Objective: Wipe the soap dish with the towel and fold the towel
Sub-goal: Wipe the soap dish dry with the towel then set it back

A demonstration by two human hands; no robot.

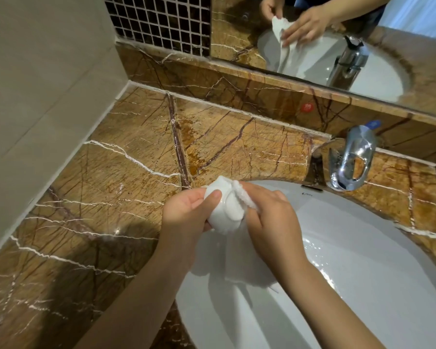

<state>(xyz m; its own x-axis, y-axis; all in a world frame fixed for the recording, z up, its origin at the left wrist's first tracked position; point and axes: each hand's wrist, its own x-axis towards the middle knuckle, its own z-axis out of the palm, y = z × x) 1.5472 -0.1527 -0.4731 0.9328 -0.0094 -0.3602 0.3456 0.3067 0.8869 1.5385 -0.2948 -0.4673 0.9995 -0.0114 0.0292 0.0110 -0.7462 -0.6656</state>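
A small white soap dish (224,207) is held up over the left rim of the basin, tilted on its side. My left hand (186,212) grips it from the left, thumb lying across its face. My right hand (272,217) presses a white towel (239,250) against the dish's right edge. A ridge of towel shows above my right fingers, and the rest of the cloth hangs down below both hands into the basin. Most of the dish's far side is hidden by the towel and fingers.
The white sink (363,285) fills the lower right, wet near its middle. A chrome tap (350,162) stands behind it. Brown marble counter (116,187) stretches left to a beige wall (35,96). A mirror (337,46) above the back ledge reflects the hands and towel.
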